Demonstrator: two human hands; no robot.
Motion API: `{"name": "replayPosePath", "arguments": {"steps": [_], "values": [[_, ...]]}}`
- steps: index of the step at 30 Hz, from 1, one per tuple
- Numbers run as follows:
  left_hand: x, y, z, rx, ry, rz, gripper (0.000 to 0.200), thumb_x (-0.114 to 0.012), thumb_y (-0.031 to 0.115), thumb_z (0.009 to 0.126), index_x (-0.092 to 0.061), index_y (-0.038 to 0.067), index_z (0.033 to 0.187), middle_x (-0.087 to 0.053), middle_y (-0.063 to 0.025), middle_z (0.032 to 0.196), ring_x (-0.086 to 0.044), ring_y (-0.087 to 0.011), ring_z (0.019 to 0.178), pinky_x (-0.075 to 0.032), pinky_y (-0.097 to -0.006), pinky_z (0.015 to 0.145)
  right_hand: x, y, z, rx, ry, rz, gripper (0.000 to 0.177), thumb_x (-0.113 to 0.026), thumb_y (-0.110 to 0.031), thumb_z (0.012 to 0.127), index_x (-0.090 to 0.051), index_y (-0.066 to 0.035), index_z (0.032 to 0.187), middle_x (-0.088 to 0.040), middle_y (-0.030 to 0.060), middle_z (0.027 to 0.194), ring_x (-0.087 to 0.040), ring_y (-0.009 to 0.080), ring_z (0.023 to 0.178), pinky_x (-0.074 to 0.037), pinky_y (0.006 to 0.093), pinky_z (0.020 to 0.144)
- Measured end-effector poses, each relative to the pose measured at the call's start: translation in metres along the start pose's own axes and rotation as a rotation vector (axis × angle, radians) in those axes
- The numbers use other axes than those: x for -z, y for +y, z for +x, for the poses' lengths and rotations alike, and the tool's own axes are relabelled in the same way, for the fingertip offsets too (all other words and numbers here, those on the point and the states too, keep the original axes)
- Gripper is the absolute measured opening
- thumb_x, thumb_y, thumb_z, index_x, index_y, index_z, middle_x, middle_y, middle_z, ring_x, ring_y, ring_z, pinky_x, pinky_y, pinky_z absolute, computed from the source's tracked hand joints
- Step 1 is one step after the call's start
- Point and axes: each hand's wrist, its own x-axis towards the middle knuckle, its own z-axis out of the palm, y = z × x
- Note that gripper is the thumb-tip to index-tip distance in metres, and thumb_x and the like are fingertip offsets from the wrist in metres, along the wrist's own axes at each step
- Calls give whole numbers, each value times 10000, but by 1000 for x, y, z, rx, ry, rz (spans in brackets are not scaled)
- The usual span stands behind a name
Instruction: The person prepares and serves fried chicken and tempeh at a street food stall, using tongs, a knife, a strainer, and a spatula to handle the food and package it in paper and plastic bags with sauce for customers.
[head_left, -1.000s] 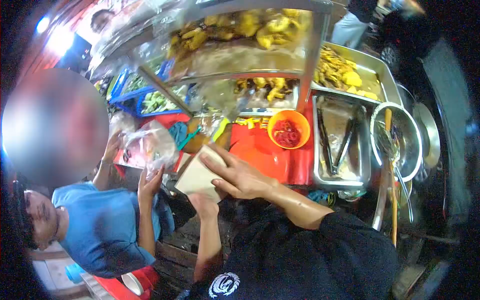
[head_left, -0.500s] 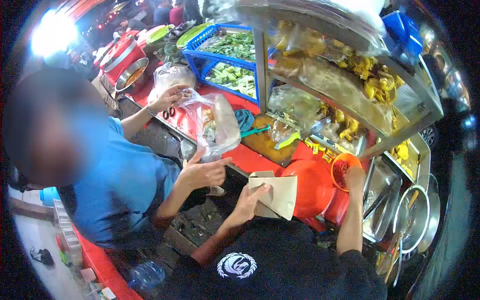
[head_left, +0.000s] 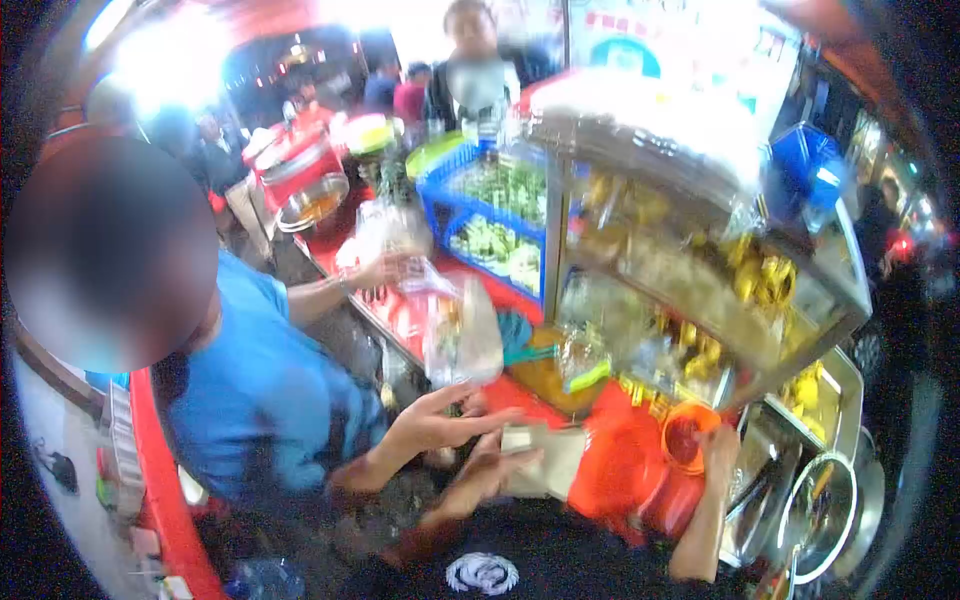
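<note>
My left hand (head_left: 488, 472) is closed on a folded piece of brown wrapping paper (head_left: 562, 458), which has a pale inner side. My right hand (head_left: 718, 450), blurred, grips the right side of an orange cup (head_left: 690, 412) whose contents look red. The cup stands beside a large orange-red basin (head_left: 615, 470). Just above my left hand, a co-worker's open hand (head_left: 435, 425) reaches toward the paper. The co-worker's other hand (head_left: 395, 268) holds a clear plastic bag (head_left: 465, 340) with food inside.
Blue baskets of greens (head_left: 495, 250) stand behind the bag. A glass display case (head_left: 690, 270) with yellow food fills the right. Below it are a metal tray (head_left: 765, 455) and a strainer (head_left: 820, 510). Another person (head_left: 475, 80) stands across the stall.
My view has tilted up, so the stall appears lower and a person across it shows. The co-worker's near hand has come closer to the paper. My hands keep their holds.
</note>
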Motion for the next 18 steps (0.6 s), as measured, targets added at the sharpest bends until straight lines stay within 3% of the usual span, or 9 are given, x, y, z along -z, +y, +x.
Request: {"name": "replayPosePath", "arguments": {"steps": [1, 4, 7, 9, 10, 12, 13, 16, 18], "values": [[1, -6, -2, -9, -1, 21, 403, -734, 73, 789, -600, 13, 1165, -655, -57, 1061, -617, -144, 969, -483, -321, 868, -5, 7, 1, 39, 41, 9, 289, -803, -249, 639, -663, -11, 725, -634, 189, 753, -615, 360, 746, -478, 470, 699], [-18, 2, -8, -27, -4, 54, 448, -759, 57, 767, -600, 13, 1183, -661, -52, 1052, -621, -147, 971, -480, -324, 881, 4, 7, 22, -112, -38, 103, 243, -790, -211, 634, -682, -25, 749, -642, 187, 783, -614, 370, 749, -477, 468, 702], [-24, 2, -23, -23, 36, -54, 387, -753, 61, 770, -610, 7, 1126, -667, -51, 1024, -640, -149, 911, -508, -311, 826, -3, 20, 11, -13, 187, 184, 166, -743, -173, 693, -676, -35, 756, -644, 192, 775, -627, 358, 743, -490, 439, 686], [-29, 8, -30, -96, 115, -108, 354, -745, 70, 779, -616, 9, 1102, -666, -48, 1013, -642, -146, 879, -518, -309, 792, 31, 2, 15, -85, 1, 299, 182, -731, -191, 755, -649, -30, 728, -639, 140, 699, -618, 267, 597, -485, 364, 568], [-35, 21, -37, -80, 177, -108, 347, -739, 75, 787, -614, 11, 1104, -666, -46, 1009, -640, -144, 875, -516, -310, 790, 37, 0, 11, -62, -51, 297, 182, -731, -191, 755, -649, -30, 728, -639, 140, 699, -618, 267, 597, -485, 364, 568], [-38, 37, -39, -156, 264, -120, 340, -729, 83, 799, -610, 13, 1110, -663, -44, 1004, -635, -139, 873, -511, -308, 784, 31, -10, 16, -388, -119, 1025, 223, -715, -230, 820, -624, -44, 738, -600, 62, 631, -545, 145, 476, -425, 278, 457], [-40, 39, -37, -229, 283, -132, 340, -726, 87, 804, -608, 14, 1114, -662, -44, 1002, -633, -135, 875, -508, -305, 780, 23, -8, 18, -388, -166, 1145, 232, -658, -245, 887, -615, -47, 774, -561, 14, 608, -492, 80, 434, -371, 228, 397], [-38, 56, -45, -286, 278, -59, 348, -731, 98, 808, -603, 4, 1117, -658, -46, 996, -628, -131, 891, -509, -300, 785, 35, -30, 17, -381, -340, 1337, 222, -656, -236, 887, -627, -22, 838, -538, 18, 566, -460, 84, 398, -342, 214, 377], [-40, 61, -45, -234, 232, -43, 306, -722, 132, 831, -619, 5, 1089, -660, -34, 973, -622, -115, 883, -505, -295, 779, 64, -70, 18, -275, -503, 1343, 238, -632, -224, 904, -631, -19, 1024, -511, 4, 541, -427, 71, 384, -321, 218, 365]]}}
